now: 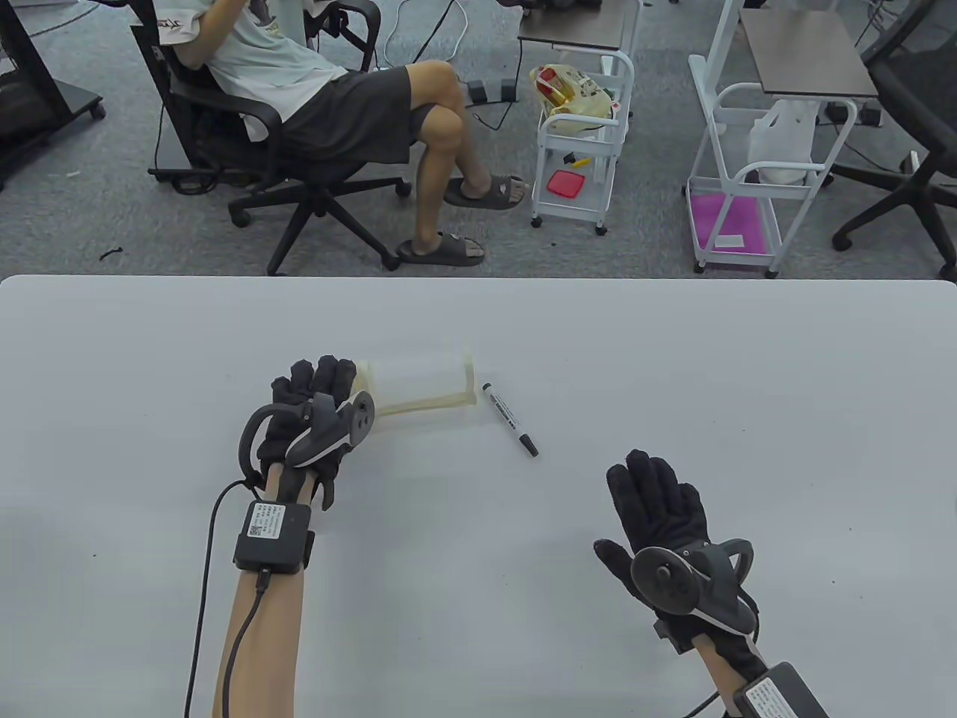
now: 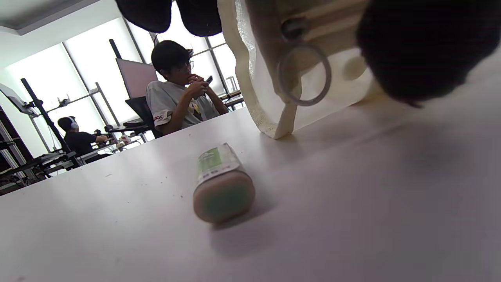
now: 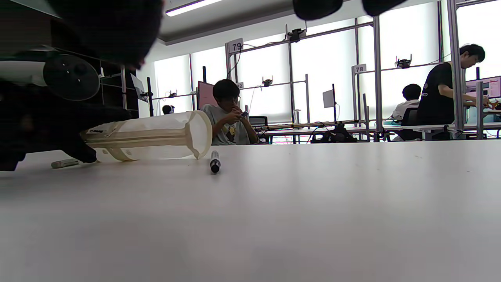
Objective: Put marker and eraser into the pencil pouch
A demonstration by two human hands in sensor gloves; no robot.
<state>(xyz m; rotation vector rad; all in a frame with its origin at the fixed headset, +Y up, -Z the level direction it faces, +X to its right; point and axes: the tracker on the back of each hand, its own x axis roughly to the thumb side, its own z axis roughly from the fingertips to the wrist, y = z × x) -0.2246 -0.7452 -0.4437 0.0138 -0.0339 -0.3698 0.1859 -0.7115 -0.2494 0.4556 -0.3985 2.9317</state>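
Observation:
A translucent cream pencil pouch (image 1: 422,385) lies on its side on the white table (image 1: 748,359). My left hand (image 1: 323,380) grips its left end; in the left wrist view the pouch's end (image 2: 270,78) with the zipper ring (image 2: 304,74) sits between my fingers and thumb. A black marker (image 1: 510,419) lies just right of the pouch. The eraser (image 2: 223,184), in a green and white sleeve, lies on the table by my left hand and is hidden in the table view. My right hand (image 1: 650,486) is open and empty, to the right of the marker and nearer me. The right wrist view shows the pouch (image 3: 152,135), marker (image 3: 214,161) and eraser (image 3: 64,163).
The table's far edge (image 1: 478,278) runs across the view. Beyond it a person sits in an office chair (image 1: 314,112), and two white carts (image 1: 576,149) stand on the carpet.

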